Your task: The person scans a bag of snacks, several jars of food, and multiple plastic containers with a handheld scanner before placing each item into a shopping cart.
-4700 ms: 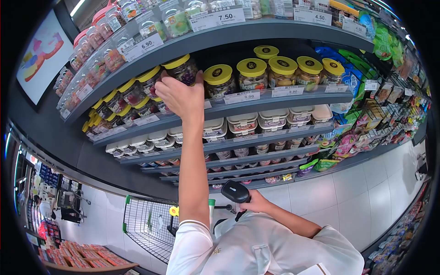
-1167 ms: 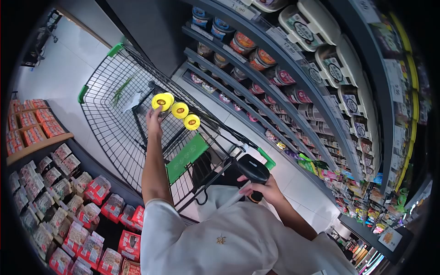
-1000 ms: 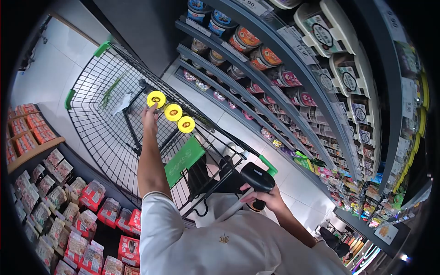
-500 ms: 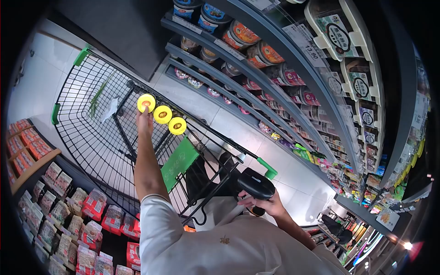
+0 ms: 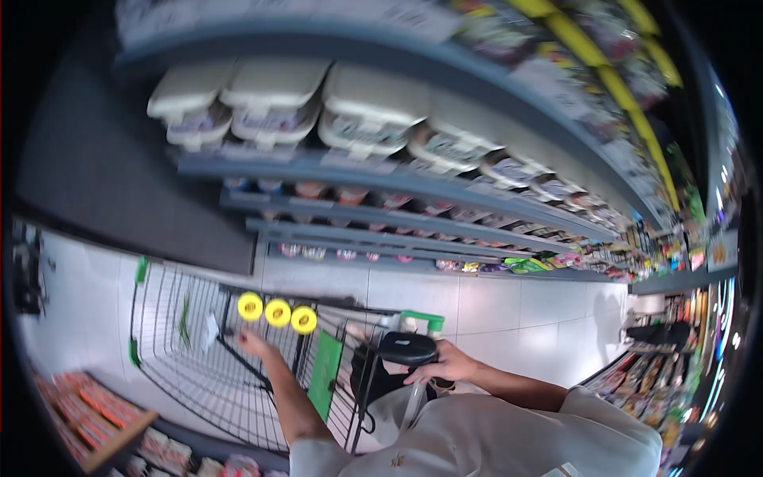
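Note:
My left hand (image 5: 253, 344) reaches over the wire shopping cart (image 5: 187, 397), slightly blurred. Its fingers look loosely apart with nothing in them. Just beyond it, three round tubs with yellow lids (image 5: 277, 312) stand in a row along the cart's far side, apart from the hand. My right hand (image 5: 449, 362) is curled beside a black rounded case (image 5: 407, 348) at the cart's handle end. A pale strip (image 5: 413, 404) runs down from its fingers; what exactly they grip is partly hidden.
Long shelves (image 5: 381, 167) of lidded tubs and packaged food stretch along the far side. A dark panel (image 5: 135, 191) stands at left. Green leafy stalks (image 5: 184, 322) and a white packet (image 5: 211, 330) are in the cart. A wooden bin (image 5: 119, 441) of orange packs borders its near left.
The view has tilted up and turned toward the shelves. My left hand has come off the end yellow-lidded tub and drawn back toward me. My right hand stays by the black case.

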`<state>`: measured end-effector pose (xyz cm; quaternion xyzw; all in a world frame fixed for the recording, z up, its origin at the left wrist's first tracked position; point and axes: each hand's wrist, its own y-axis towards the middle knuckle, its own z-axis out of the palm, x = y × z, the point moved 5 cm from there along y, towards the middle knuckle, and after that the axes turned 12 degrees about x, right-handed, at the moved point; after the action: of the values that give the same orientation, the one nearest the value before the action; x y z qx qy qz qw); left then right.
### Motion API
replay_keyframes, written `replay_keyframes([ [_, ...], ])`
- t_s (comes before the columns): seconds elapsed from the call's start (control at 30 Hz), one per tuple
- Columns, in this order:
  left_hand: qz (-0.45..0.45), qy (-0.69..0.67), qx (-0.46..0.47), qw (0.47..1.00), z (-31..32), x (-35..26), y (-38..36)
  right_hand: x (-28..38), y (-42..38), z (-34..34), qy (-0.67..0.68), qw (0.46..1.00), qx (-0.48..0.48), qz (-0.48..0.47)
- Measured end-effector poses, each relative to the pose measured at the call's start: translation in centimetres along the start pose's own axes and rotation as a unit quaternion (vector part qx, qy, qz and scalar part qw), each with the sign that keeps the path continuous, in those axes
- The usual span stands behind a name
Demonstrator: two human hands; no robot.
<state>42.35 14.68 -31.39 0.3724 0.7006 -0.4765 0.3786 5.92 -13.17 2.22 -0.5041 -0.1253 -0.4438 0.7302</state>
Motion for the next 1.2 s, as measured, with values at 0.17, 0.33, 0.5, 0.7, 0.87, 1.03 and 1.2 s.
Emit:
replay_keyframes([
  [0.17,0.114,-0.004,-0.022,0.993,-0.9,-12.3,-8.6,0.9,0.6,0.6,-0.071,0.997,-0.018,-0.018],
  [0.33,0.346,0.039,0.134,0.928,3.6,-32.0,-25.1,1.7,1.0,0.2,-0.393,0.914,-0.064,-0.081],
  [0.5,0.587,-0.061,0.372,0.716,10.6,-48.0,-45.1,2.5,1.4,0.4,-0.429,0.893,-0.021,-0.139],
  [0.7,0.701,-0.032,0.352,0.619,17.9,-59.1,-60.7,3.2,0.1,0.2,-0.447,0.872,0.057,-0.191],
  [0.87,0.763,0.053,0.153,0.626,22.4,-62.0,-64.9,4.6,-2.5,0.0,-0.494,0.831,0.100,-0.235],
  [1.03,0.738,0.103,0.115,0.657,24.1,-62.4,-66.2,4.1,-2.8,-1.1,-0.504,0.827,0.123,-0.217],
  [1.2,0.730,0.094,0.116,0.667,24.5,-62.4,-66.5,4.1,-3.5,-1.6,-0.494,0.826,0.141,-0.231],
])
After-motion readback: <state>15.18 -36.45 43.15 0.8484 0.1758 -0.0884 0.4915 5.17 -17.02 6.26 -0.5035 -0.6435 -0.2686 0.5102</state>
